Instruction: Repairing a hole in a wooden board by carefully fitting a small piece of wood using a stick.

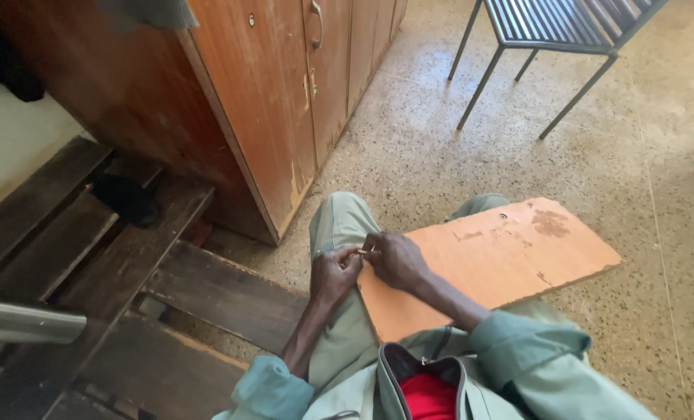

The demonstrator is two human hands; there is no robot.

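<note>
two hands met at the near left corner of a flat, worn orange-brown board that lay across the person's lap, resting on legs in pale green trousers. the left hand was curled nearly closed, its fingertips pinched on something small and pale at the board's edge; what that small thing was could not be told, as it was too tiny and half hidden. the right hand was also bent close, fingers pressed down on the same spot, touching the left hand's fingertips. neither hand gripped the board itself as far as could be seen; both worked at that one corner.

as for progress, the board looked scuffed, with darker patches and a small hole near its far edge, and nothing showed fixed or finished on it. judging by that, the work at the corner seemed early or midway, with the rest of the board untouched.

about the person stood a dark slatted wooden bench to the left, a reddish-brown wooden cupboard beyond it, a grey metal-framed chair on the speckled terrazzo floor, and a dull metal tube at the left edge.
</note>
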